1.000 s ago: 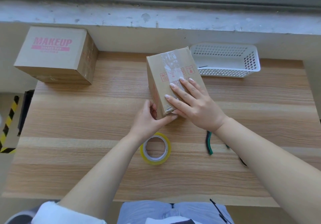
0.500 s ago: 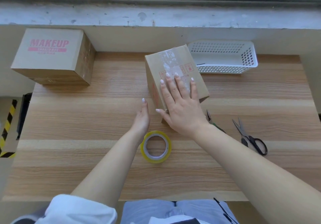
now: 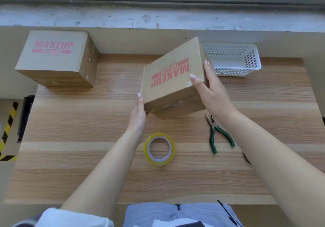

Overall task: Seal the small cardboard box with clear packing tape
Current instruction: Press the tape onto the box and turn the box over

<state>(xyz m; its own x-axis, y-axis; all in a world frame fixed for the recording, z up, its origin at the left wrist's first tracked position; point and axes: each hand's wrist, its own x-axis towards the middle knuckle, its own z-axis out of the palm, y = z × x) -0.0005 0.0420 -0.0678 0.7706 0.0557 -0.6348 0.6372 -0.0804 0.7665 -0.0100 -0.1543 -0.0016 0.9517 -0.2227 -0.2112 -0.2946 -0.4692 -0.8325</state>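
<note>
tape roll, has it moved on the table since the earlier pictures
No. The tape roll lies on the same pale stripe of the table, near the front edge. Only the cardboard box was turned over between both hands.

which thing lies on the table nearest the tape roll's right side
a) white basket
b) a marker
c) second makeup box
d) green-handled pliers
d, the green-handled pliers lie just right of the tape roll; the white basket sits at the table's far edge.
</note>
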